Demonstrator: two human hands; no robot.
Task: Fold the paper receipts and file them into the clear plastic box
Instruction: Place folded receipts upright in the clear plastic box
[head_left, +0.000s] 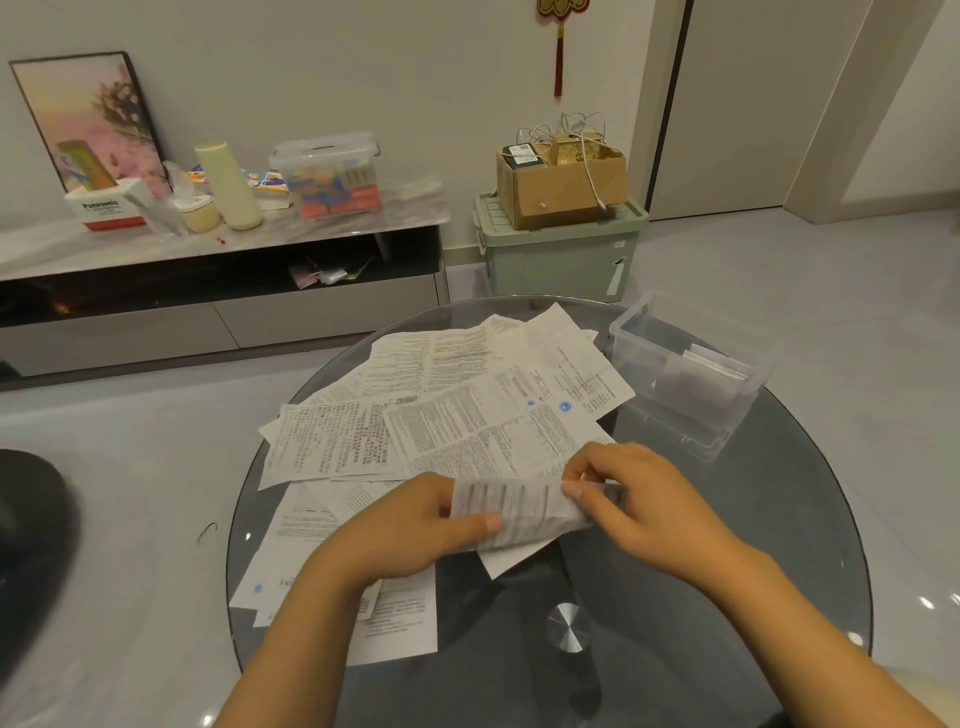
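Note:
A printed paper receipt (524, 514), partly folded, is held above the round glass table (779, 545) near its middle. My left hand (415, 525) pinches its left end with the thumb on top. My right hand (639, 493) pinches its right end. Several unfolded receipts (467, 395) lie spread over the far and left parts of the table. The clear plastic box (691, 374) stands at the table's far right, with a few folded papers (719, 370) leaning inside it.
A low TV cabinet (218, 270) with bottles, boxes and a framed picture runs along the far wall. A green storage bin (561, 254) carrying a cardboard box stands on the floor beyond the table. A dark round object (26, 545) sits at the left edge.

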